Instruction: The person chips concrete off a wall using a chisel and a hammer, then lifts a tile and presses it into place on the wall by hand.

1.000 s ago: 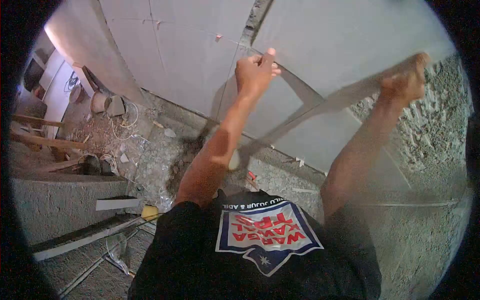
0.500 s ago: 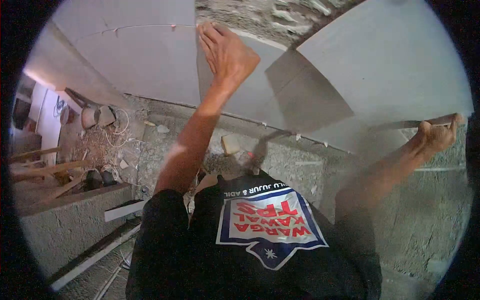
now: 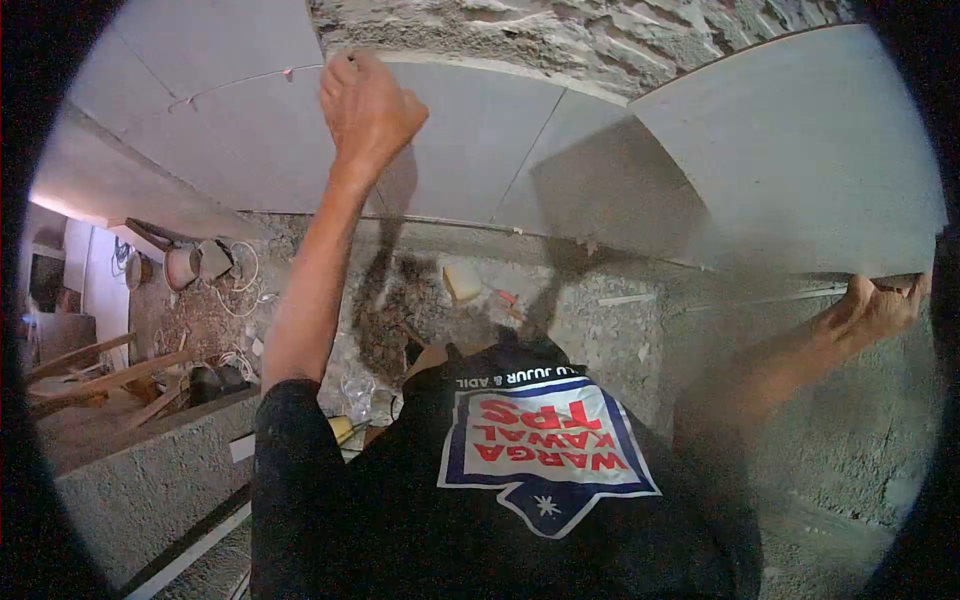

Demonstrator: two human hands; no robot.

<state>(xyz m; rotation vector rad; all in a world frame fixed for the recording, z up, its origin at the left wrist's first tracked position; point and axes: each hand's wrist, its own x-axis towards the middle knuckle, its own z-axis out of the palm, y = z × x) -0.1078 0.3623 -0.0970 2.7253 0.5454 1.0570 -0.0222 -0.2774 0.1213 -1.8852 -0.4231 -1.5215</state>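
My left hand (image 3: 368, 112) is raised and closed at the upper edge of the tiled wall (image 3: 465, 120). A thin string (image 3: 245, 76) with small clips runs from the left up to its fingers; whether they grip it is hidden. My right hand (image 3: 880, 307) is curled round the lower edge of a large pale grey tile (image 3: 790, 150). That tile leans at the right against the rough wall, its left corner near the top of the laid tiles. Its dark shadow falls across the tiles beside it.
Rough mortar (image 3: 560, 40) shows above the tiles. On the debris-strewn floor lie a yellowish block (image 3: 461, 282) and a red-handled tool (image 3: 507, 297). Buckets (image 3: 182, 268), a hose (image 3: 240, 285) and wooden boards (image 3: 120, 375) stand at the left behind a low cement wall (image 3: 150, 460).
The view has shifted to the right along the wall. The large tile's lower edge and my right hand appear lower. My left hand stays closed near the string's end.
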